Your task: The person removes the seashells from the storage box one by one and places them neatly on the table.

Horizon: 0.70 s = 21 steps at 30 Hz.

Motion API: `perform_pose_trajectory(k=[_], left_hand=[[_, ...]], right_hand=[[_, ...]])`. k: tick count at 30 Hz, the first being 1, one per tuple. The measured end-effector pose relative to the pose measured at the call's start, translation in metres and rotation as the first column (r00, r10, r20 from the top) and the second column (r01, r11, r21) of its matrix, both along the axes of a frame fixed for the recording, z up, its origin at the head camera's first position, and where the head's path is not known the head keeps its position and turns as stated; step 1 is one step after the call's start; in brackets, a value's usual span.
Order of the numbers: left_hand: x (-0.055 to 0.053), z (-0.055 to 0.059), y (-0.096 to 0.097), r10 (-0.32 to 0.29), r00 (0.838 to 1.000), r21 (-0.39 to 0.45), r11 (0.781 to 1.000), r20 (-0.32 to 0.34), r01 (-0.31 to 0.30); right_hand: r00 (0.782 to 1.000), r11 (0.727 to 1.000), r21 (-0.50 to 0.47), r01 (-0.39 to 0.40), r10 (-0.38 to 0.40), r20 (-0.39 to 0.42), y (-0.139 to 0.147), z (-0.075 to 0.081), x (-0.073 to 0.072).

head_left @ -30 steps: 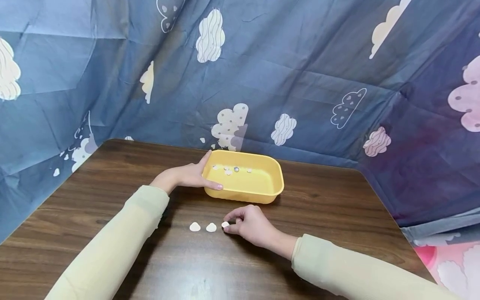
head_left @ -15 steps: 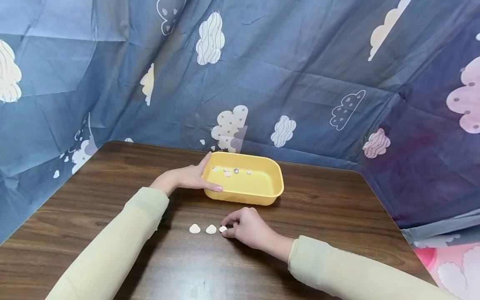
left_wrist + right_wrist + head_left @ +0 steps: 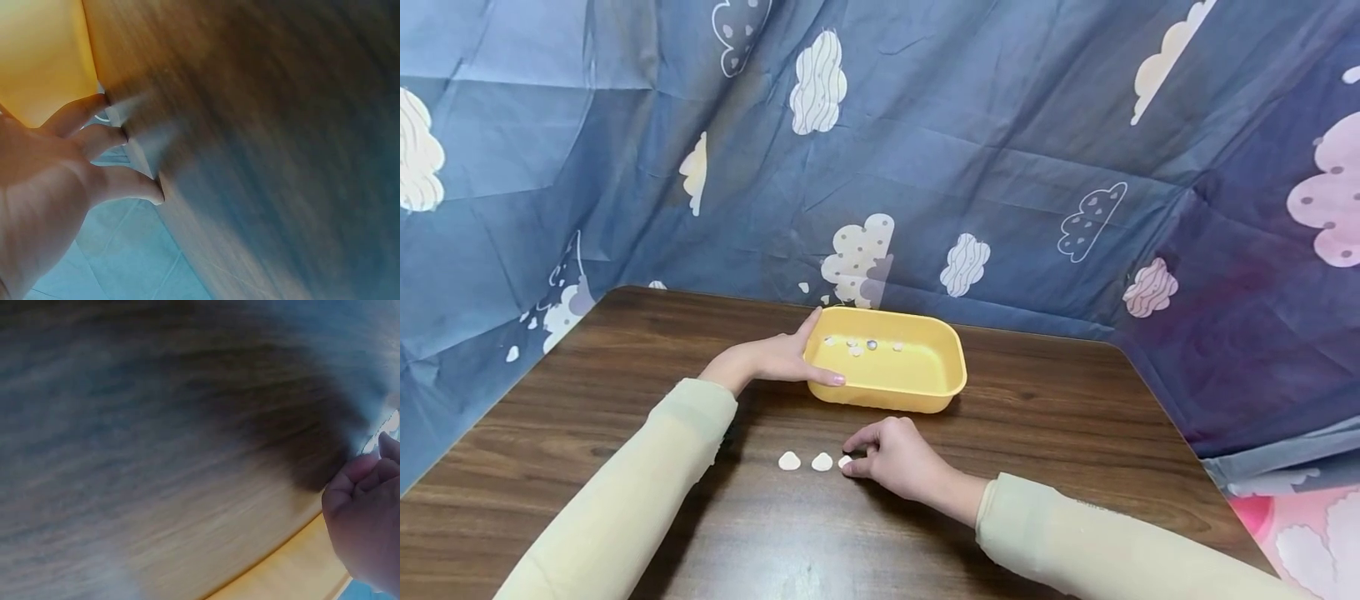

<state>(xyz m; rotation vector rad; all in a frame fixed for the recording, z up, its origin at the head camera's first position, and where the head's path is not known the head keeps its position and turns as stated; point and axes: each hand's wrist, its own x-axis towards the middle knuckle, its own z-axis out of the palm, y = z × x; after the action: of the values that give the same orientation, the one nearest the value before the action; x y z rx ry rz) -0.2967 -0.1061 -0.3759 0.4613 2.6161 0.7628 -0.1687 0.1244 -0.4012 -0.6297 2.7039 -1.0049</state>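
Observation:
In the head view, my left hand (image 3: 771,358) holds the left end of a yellow plastic tub (image 3: 917,373), thumb along the front rim and index finger at the back corner. Other left fingertips reach down to the tabletop in the left wrist view. My right hand (image 3: 895,454) pinches a small white shell-like piece (image 3: 845,461) between thumb and index finger, right at the table. Left of it lie two similar white pieces, a middle one (image 3: 822,462) and a left one (image 3: 789,461), forming a row with it. The fingers partly cover the pinched piece.
Several small pieces lie inside the tub, mostly whitish, with one bluish-grey piece (image 3: 872,344). The dark wood-grain table (image 3: 1037,417) carries everything. A blue cloth (image 3: 925,150) printed with clouds hangs behind the table's far edge.
My right hand has shifted slightly left with the white piece, bringing it nearer to the middle one, then stays nearly still. My left hand keeps its place on the tub.

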Motion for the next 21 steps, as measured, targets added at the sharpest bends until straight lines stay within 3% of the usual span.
perform_pose_trajectory(k=[12,21], left_hand=[[0.001,0.002,-0.003,-0.01,1.0,0.018,1.0,-0.012,0.01],[0.004,0.003,-0.001,-0.016,1.0,0.007,1.0,-0.009,0.016]], right_hand=[[0.985,1.0,0.011,0.005,-0.003,-0.171,0.006,-0.014,0.01],[0.989,1.0,0.0,-0.001,0.001,-0.15,0.01,-0.013,0.009]])
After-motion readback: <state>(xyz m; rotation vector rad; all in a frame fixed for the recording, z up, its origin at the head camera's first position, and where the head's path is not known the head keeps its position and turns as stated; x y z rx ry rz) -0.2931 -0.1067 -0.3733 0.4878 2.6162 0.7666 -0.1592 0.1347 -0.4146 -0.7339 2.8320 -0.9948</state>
